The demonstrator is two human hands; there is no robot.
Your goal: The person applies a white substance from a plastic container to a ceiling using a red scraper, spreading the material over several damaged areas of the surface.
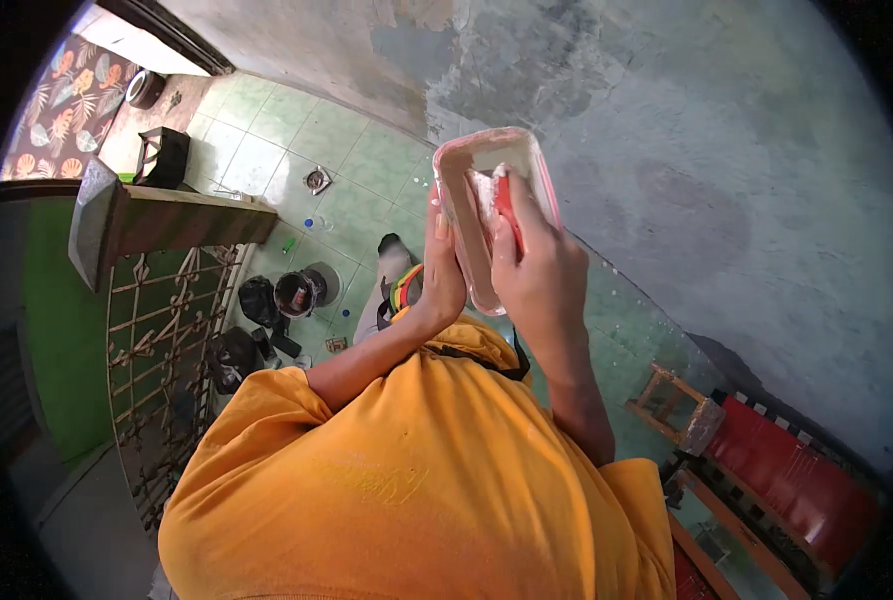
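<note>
A long rectangular plastic tub (450, 152), pinkish white and smeared with pale paste, is up in front of me, tilted with its hollow side in view. My left hand (444, 275) supports it from the left, fingers laid along its outer wall. Inside the tub, my right hand (540, 262) grips a red scraper (507, 200) with white paste beside it. The scraper's working edge is partly hidden by the fingers and the paste.
A patchy grey wall (696, 200) rises ahead and to the right. Left are a metal railing (161, 350), a dark bucket (294, 294) and black bags (258, 300). A wooden stool (671, 405) and red bench (791, 470) stand right. White specks dot the green tiles (361, 160).
</note>
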